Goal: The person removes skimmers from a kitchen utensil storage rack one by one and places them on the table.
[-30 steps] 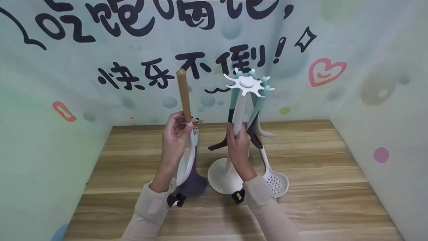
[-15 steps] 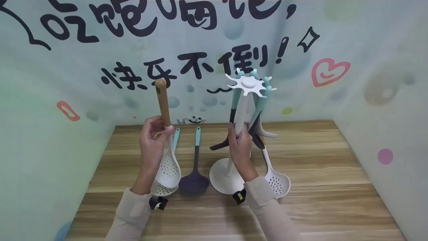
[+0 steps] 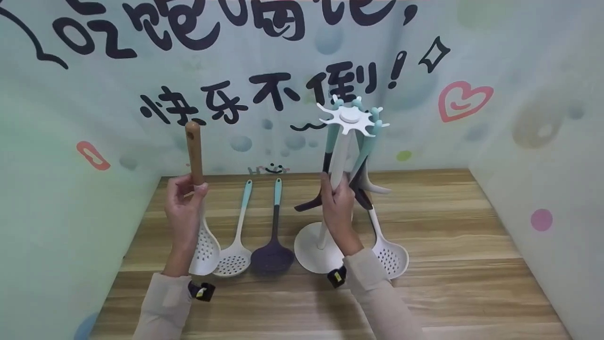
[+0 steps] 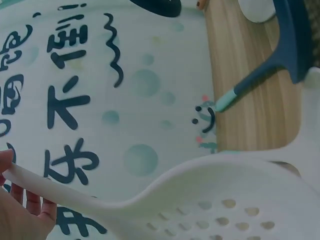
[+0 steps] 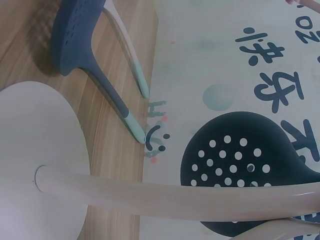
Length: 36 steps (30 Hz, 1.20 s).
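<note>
In the head view my left hand (image 3: 183, 208) pinches a white slotted skimmer (image 3: 206, 250) just below its wooden handle, which points up while the holed bowl hangs low over the left of the table. The left wrist view shows its white neck between the fingers. My right hand (image 3: 339, 206) grips the pole of a white utensil stand (image 3: 350, 118), below its hooked top. Teal-handled utensils (image 3: 368, 147) with dark and white heads hang from the hooks. One is a dark slotted skimmer (image 5: 225, 155) in the right wrist view.
A white slotted skimmer (image 3: 233, 261) with a teal handle lies beside a dark slotted turner (image 3: 272, 259), left of the stand's round base (image 3: 314, 250). Another white skimmer (image 3: 390, 259) lies right of it. A printed cloth wall (image 3: 283, 156) closes off the table's back.
My left hand has carried the wooden-handled skimmer leftward and lower, past the dark turner and the teal-handled skimmer. Its holed bowl has turned into view. The right hand stays on the pole.
</note>
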Available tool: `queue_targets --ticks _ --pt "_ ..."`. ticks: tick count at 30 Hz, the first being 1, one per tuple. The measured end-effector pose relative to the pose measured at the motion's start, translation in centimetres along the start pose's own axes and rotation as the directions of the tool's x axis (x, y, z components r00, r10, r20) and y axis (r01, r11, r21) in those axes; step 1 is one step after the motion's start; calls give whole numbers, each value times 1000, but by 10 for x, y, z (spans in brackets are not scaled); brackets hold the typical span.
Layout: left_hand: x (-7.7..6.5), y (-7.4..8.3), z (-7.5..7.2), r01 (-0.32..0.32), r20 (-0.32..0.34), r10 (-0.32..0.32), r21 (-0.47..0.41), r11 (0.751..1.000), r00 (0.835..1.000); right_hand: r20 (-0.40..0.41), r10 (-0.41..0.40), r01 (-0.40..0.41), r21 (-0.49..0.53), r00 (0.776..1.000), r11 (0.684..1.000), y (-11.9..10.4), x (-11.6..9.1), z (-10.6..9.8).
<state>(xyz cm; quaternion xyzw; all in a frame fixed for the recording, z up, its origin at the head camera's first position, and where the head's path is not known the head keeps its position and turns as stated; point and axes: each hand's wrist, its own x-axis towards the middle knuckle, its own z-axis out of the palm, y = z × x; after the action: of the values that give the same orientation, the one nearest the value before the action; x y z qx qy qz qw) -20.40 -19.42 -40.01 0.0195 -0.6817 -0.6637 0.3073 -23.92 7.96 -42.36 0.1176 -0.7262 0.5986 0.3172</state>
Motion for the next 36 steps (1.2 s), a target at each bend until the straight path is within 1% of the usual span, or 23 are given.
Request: queue_targets --ticks 3,6,8,15,20,23,27,29,31,33,35,36 --pt "2 -1 -6 3 -35 -3 13 1000 999 4 1 -1 6 1000 1000 -1 0 0" --pt "2 0 -10 10 -51 -8 43 999 999 3 5 -5 7 1000 1000 -3 0 0" --pt "2 -1 -13 12 -54 -9 58 998 999 4 10 -10 9 1000 1000 -3 0 0" --pt "4 -15 -23 25 -43 -18 174 984 999 19 10 -11 36 1000 999 -1 0 0" --pt "6 -32 -29 62 -58 -50 218 974 997 34 -19 18 41 999 999 0 0 -1" --pt "9 -47 -33 99 -67 -85 251 963 994 44 -32 30 50 998 998 0 -1 -2" --pt "15 -66 -36 149 -61 -138 290 945 989 44 -27 25 56 999 998 0 -1 -2" --pt "16 -70 -37 158 -65 -145 313 936 987 45 -19 16 53 999 998 0 0 -2" --pt "17 -74 -37 152 -65 -138 333 931 988 44 -7 4 50 999 999 -1 0 -2" --pt "17 -77 -36 130 -59 -116 361 924 991 44 12 -14 46 999 999 -1 0 -1" --pt "17 -81 -35 97 -34 -91 395 913 995 47 30 -32 45 998 998 -9 0 -2" --pt "16 -82 -34 88 -17 -89 413 907 996 50 38 -41 49 998 998 -14 0 -3"
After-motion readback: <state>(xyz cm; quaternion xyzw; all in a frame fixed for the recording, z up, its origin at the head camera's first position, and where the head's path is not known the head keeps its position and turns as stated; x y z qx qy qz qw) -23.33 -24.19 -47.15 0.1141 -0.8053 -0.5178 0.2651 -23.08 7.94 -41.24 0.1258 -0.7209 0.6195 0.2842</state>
